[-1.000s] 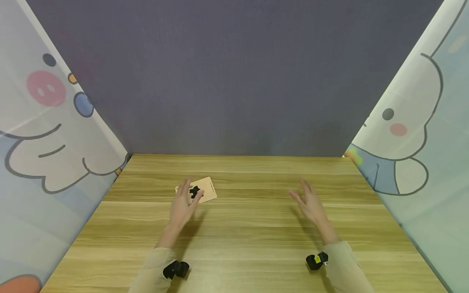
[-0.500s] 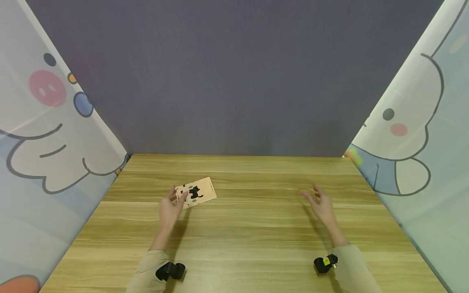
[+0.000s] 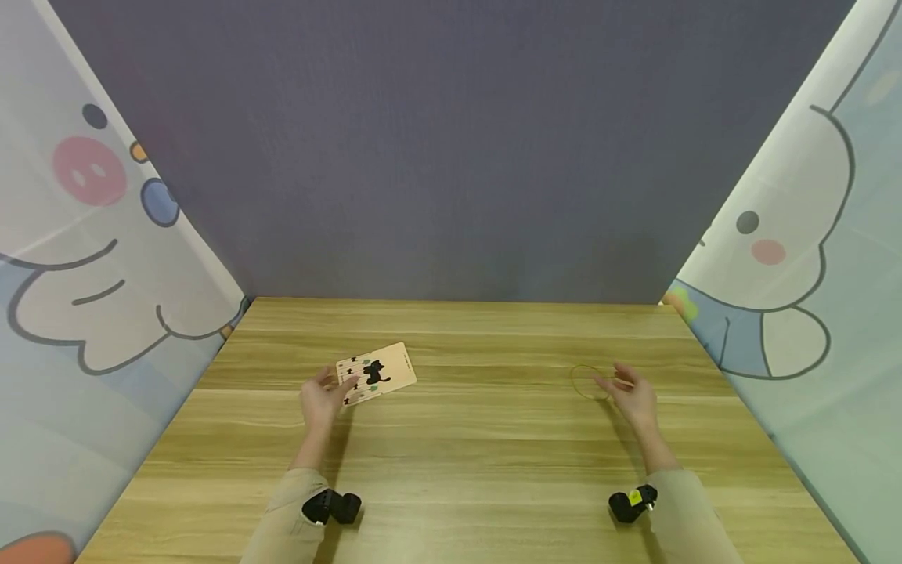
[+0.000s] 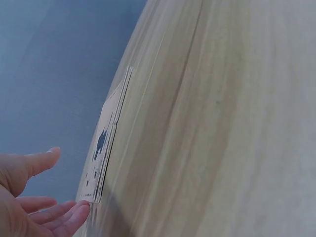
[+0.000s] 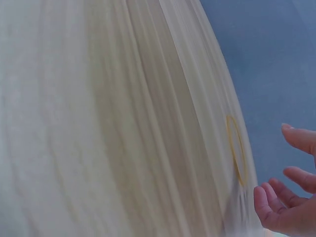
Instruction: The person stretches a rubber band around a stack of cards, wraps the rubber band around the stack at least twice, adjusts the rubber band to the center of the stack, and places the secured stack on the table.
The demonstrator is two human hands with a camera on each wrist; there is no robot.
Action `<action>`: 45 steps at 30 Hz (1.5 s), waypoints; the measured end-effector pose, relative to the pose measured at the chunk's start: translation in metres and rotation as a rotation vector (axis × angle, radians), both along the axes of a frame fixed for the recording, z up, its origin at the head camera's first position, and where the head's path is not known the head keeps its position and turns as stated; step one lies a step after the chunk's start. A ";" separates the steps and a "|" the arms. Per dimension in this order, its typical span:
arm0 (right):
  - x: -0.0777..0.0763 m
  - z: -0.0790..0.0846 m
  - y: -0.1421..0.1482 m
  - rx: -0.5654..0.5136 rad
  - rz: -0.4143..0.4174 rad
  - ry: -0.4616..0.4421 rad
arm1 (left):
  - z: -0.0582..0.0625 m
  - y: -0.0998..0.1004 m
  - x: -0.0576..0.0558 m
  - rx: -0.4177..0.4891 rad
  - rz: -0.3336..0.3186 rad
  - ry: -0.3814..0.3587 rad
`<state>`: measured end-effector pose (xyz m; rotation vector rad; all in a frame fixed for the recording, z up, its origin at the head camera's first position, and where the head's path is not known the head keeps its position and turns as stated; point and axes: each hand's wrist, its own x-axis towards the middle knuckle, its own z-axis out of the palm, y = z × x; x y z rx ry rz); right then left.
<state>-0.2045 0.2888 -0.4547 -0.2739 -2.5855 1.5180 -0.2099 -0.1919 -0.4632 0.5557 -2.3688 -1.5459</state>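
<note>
A thin cream booklet [image 3: 391,366] printed with a black cat lies flat on the wooden table, left of centre. At its near-left corner is my left hand [image 3: 321,401], thumb and fingers spread. In the left wrist view the fingertips [image 4: 79,212] reach the corner of the booklet [image 4: 106,133], while the thumb stands apart above it. On the right a thin yellow rubber band [image 3: 582,393] lies in a loop on the table. My right hand [image 3: 636,399] hovers by its right side; in the right wrist view, loosely bent fingers are just short of the band [image 5: 229,129].
The wooden table [image 3: 451,470] reaches back to a dark grey panel [image 3: 451,157]. Curtains with cartoon prints hang at the left [image 3: 42,313] and right [image 3: 782,313]. A small black camera sits on each wrist.
My left hand has drawn back leftward from over the booklet to its corner. The right hand has shifted right and nearer, leaving the rubber band in sight. Booklet and band look unmoved.
</note>
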 end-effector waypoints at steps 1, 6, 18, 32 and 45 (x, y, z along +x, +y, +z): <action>0.000 0.000 0.001 -0.010 -0.004 -0.009 | -0.001 0.000 -0.001 -0.009 0.010 -0.003; -0.002 -0.003 0.007 -0.010 -0.024 -0.055 | -0.003 -0.001 -0.003 -0.013 0.039 -0.031; -0.005 -0.015 0.014 0.038 -0.079 -0.100 | -0.012 0.002 -0.011 -0.097 0.079 -0.075; -0.013 -0.019 0.019 0.148 -0.080 -0.073 | -0.013 0.014 -0.015 -0.153 0.104 -0.195; -0.014 -0.017 0.020 0.249 -0.130 -0.058 | -0.002 0.021 -0.023 -0.166 0.106 -0.335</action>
